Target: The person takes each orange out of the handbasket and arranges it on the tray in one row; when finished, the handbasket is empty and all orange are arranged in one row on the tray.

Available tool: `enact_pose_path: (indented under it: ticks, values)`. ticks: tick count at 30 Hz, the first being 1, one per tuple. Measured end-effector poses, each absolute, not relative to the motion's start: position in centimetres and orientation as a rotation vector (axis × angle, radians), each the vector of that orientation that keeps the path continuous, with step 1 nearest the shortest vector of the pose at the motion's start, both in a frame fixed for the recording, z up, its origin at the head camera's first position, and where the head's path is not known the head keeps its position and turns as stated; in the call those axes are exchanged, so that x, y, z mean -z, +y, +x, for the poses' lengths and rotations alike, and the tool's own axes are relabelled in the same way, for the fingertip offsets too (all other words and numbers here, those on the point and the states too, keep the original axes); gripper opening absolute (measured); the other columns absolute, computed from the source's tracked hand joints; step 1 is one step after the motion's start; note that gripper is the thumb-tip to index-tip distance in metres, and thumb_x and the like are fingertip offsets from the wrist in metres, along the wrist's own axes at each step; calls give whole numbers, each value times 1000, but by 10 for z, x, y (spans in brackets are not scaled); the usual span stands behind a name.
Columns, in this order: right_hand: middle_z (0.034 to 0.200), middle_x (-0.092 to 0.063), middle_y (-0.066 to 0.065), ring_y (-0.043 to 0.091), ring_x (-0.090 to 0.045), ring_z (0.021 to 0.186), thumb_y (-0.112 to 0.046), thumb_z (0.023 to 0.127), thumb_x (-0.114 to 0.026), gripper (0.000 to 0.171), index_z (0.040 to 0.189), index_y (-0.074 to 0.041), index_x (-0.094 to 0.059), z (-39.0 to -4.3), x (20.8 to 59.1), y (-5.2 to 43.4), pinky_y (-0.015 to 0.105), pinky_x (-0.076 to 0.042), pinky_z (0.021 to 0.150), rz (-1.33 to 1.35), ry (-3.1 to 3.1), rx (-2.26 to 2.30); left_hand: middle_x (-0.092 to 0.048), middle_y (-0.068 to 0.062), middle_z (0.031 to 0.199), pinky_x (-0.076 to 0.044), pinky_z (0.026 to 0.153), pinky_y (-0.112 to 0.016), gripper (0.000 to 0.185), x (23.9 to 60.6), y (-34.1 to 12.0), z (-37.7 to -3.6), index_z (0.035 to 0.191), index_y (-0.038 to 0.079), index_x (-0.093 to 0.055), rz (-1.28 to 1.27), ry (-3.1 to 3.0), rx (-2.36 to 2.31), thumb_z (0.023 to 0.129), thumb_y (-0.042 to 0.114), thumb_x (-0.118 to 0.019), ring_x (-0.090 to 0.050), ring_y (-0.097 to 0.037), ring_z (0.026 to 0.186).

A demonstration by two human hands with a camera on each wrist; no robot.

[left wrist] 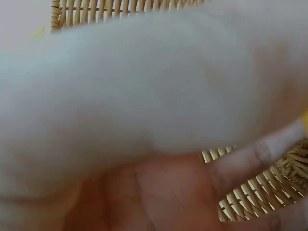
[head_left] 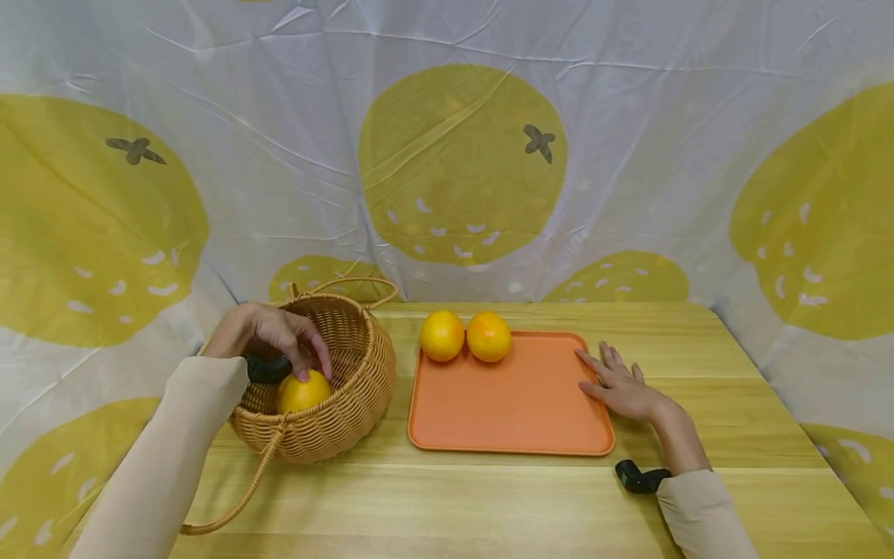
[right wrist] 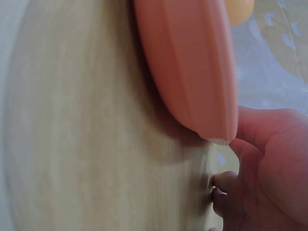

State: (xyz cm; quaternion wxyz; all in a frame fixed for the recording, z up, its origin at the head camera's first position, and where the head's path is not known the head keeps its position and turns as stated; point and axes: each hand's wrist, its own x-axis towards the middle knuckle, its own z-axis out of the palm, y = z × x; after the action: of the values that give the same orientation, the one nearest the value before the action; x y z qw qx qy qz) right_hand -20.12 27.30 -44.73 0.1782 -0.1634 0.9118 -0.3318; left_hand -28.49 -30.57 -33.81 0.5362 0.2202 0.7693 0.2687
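Note:
My left hand [head_left: 282, 334] reaches down into a wicker basket [head_left: 363, 404] on the left. Its thumb and fingers are on an orange [head_left: 304, 392] inside, near the front rim. The left wrist view shows mostly the blurred palm [left wrist: 163, 192], with only a sliver of the orange at the right edge. My right hand [head_left: 621, 388] lies with fingers spread at the right edge of an orange-coloured tray [head_left: 517, 404], thumb and index finger touching its rim. Two more oranges [head_left: 442, 336] [head_left: 489, 337] sit side by side at the tray's back left corner.
One basket handle [head_left: 240, 501] hangs down to the wooden table [head_left: 489, 505] at the front; the other handle [head_left: 380, 283] leans out behind. A fruit-printed cloth [head_left: 461, 155] hangs along the back and sides of the table.

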Motion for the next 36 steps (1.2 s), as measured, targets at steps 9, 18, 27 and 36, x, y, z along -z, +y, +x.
enact_pose_path:
  ticks: [9,18,27,36]
  values:
    - [166,16,37,58,19,152,-36,110,-49,72,165,-2,-18,-200,446,274,78,20,112,-472,2586,937,-69,-10,135,-50,101,-25,34,338,-306,-286,130,0,-70,508,1899,-658,99,14,-69,-62,-10,118]
    - [166,14,37,58,18,152,-35,109,-50,72,164,-1,-19,-201,448,273,77,19,113,-472,2587,936,-59,-10,148,-47,107,-30,38,341,-308,-283,140,3,-64,364,1852,-746,106,18,-60,-55,-15,130]
    - [166,16,38,58,19,152,-35,110,-50,72,164,0,-18,-200,446,273,77,20,112,-472,2582,946,-57,-12,152,-48,107,-27,43,340,-308,-283,141,5,-64,462,1864,-706,99,13,-69,-52,-18,137]
    - [166,14,38,58,19,152,-36,109,-51,73,164,-1,-19,-201,446,272,78,19,112,-466,2589,943,-54,-12,153,-51,105,-36,44,338,-308,-284,144,9,-61,443,1995,-719,103,23,-65,-51,-25,137]
